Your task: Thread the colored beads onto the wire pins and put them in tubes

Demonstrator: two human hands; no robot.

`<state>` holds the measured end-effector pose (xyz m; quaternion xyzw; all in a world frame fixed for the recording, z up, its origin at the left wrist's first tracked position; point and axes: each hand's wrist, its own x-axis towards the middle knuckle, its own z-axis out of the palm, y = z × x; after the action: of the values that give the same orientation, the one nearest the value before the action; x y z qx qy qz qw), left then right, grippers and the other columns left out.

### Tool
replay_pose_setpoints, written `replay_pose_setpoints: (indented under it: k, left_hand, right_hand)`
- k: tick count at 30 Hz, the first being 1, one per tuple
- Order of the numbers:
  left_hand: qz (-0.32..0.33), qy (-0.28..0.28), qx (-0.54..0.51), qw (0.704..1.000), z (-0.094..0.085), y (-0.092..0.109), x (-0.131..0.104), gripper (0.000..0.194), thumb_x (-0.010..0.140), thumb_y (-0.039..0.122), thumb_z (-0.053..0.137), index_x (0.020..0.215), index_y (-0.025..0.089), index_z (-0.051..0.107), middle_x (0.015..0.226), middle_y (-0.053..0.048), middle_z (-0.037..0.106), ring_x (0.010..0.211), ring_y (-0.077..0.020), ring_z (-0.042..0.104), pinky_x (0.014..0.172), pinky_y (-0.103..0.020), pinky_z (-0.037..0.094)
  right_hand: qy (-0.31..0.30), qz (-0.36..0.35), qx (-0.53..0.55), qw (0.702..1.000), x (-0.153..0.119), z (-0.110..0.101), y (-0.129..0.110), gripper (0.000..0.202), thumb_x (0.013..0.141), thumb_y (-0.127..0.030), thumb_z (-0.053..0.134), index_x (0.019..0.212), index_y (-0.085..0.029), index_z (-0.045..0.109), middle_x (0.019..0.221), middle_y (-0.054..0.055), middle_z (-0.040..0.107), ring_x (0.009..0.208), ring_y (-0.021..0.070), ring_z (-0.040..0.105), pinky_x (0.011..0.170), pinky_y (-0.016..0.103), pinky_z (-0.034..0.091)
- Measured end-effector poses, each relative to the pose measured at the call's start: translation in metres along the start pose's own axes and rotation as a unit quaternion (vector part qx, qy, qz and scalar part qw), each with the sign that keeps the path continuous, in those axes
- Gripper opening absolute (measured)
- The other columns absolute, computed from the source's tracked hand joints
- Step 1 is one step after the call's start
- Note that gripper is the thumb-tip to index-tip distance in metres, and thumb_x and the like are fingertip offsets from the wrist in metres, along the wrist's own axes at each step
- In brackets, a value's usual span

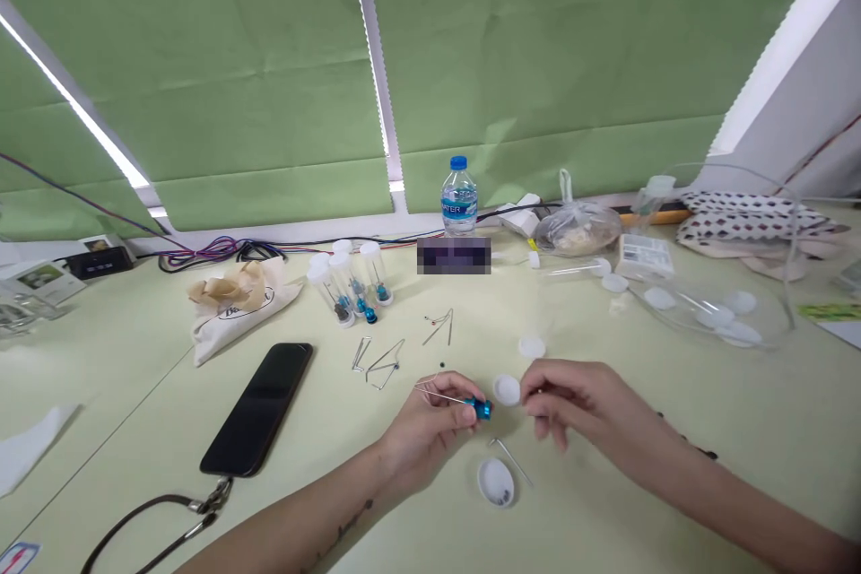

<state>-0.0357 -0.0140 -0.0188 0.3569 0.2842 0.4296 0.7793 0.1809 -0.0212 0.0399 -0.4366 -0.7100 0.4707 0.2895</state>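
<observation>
Between the thumb and fingers of my left hand (pixel 430 426) is a small shiny blue part (pixel 480 409), with a thin metal rod (pixel 440 395) running from it to the left. My right hand (pixel 561 399) is closed at the fingertips, just right of a white cap (pixel 507 390); whatever it pinches is too small to make out. Below the hands lie an L-shaped hex key (pixel 512 461) and a white cap (pixel 496 482) with tiny dark pieces inside. Farther back are several loose hex keys (pixel 383 365) and another white cap (pixel 532 346).
Clear tubes (pixel 375 273) with blue parts stand behind the hex keys. A black phone (pixel 259 408) and a cloth pouch (pixel 235 305) lie left. At the back are a water bottle (pixel 458 197) and a plastic bag (pixel 578 229); a bag of white caps (pixel 713 309) lies right.
</observation>
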Motion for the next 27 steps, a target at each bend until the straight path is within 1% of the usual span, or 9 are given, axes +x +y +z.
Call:
replay_pose_setpoints:
  k: [3,6,9,12,17,19,21,24,27]
  left_hand:
    - [0.000,0.031,-0.049,0.998,0.001,-0.004,0.001,0.022,0.064,0.018,0.083,0.081,0.013,0.072,0.071,-0.002,0.069,0.059,-0.0065,0.058,0.059,-0.018,0.042]
    - [-0.007,0.046,-0.070,0.996,-0.001,-0.006,0.002,0.019,0.063,0.017,0.083,0.078,0.012,0.072,0.070,-0.004,0.070,0.057,-0.0061,0.060,0.059,-0.016,0.044]
    - [-0.014,0.046,-0.073,0.996,-0.001,-0.006,0.002,0.018,0.062,0.018,0.084,0.076,0.012,0.073,0.069,-0.004,0.071,0.057,-0.0067,0.061,0.058,-0.017,0.046]
    - [-0.014,0.046,-0.071,0.996,0.001,-0.003,0.003,0.021,0.058,0.017,0.086,0.074,0.013,0.072,0.067,-0.004,0.071,0.056,-0.0085,0.062,0.057,-0.019,0.046]
    - [-0.023,0.057,-0.053,0.997,0.005,-0.003,0.004,0.022,0.054,0.012,0.086,0.071,0.012,0.072,0.069,-0.006,0.073,0.056,-0.0107,0.062,0.059,-0.023,0.047]
    - [-0.028,0.062,-0.048,0.997,0.005,-0.005,0.004,0.022,0.054,0.010,0.085,0.071,0.012,0.072,0.069,-0.005,0.072,0.054,-0.0111,0.062,0.058,-0.024,0.048]
    - [-0.035,0.062,-0.042,0.997,0.003,-0.006,0.004,0.022,0.054,0.008,0.084,0.072,0.012,0.072,0.068,-0.005,0.072,0.054,-0.0117,0.063,0.058,-0.025,0.049]
    - [-0.048,0.056,-0.040,0.997,0.002,-0.006,0.003,0.020,0.056,0.010,0.084,0.072,0.012,0.072,0.070,-0.005,0.073,0.055,-0.0122,0.064,0.059,-0.026,0.049]
    - [-0.063,0.048,-0.043,0.996,0.003,-0.004,0.002,0.019,0.056,0.011,0.084,0.071,0.011,0.072,0.072,-0.006,0.074,0.055,-0.0122,0.065,0.057,-0.024,0.050]
  right_hand:
    - [0.033,-0.027,-0.008,0.999,0.001,0.013,0.013,0.019,0.091,-0.023,0.050,0.074,-0.020,0.059,0.074,0.001,0.063,0.050,0.0100,0.055,0.051,0.024,0.048]
    - [0.036,-0.038,-0.021,0.998,-0.006,0.019,0.029,0.019,0.091,-0.023,0.050,0.077,-0.021,0.062,0.074,0.001,0.061,0.048,0.0097,0.049,0.045,0.023,0.044]
    - [0.029,-0.059,-0.023,0.998,-0.013,0.023,0.042,0.021,0.092,-0.021,0.047,0.088,-0.024,0.068,0.079,0.002,0.058,0.053,0.0114,0.051,0.045,0.022,0.044]
    - [0.041,-0.072,-0.027,0.996,-0.013,0.027,0.048,0.026,0.094,-0.020,0.043,0.102,-0.027,0.067,0.086,0.004,0.056,0.059,0.0131,0.055,0.048,0.022,0.050]
    - [0.122,0.037,-0.021,0.992,-0.009,0.034,0.049,0.021,0.097,-0.028,0.042,0.096,-0.027,0.063,0.093,0.006,0.065,0.065,0.0145,0.064,0.056,0.019,0.058]
    - [0.136,0.059,-0.039,0.988,-0.010,0.035,0.051,0.021,0.098,-0.029,0.041,0.097,-0.028,0.062,0.096,0.006,0.068,0.066,0.0142,0.067,0.057,0.018,0.058]
    - [0.128,0.034,-0.075,0.988,-0.011,0.035,0.052,0.024,0.098,-0.025,0.039,0.103,-0.029,0.062,0.095,0.005,0.069,0.068,0.0145,0.069,0.058,0.018,0.058]
    - [0.105,-0.051,-0.118,0.986,-0.013,0.030,0.051,0.023,0.093,-0.023,0.047,0.110,-0.031,0.060,0.086,0.002,0.071,0.067,0.0158,0.069,0.058,0.021,0.058]
    - [0.108,-0.107,-0.136,0.979,-0.014,0.026,0.048,0.015,0.089,-0.023,0.056,0.100,-0.030,0.063,0.087,0.001,0.071,0.066,0.0163,0.068,0.055,0.022,0.055]
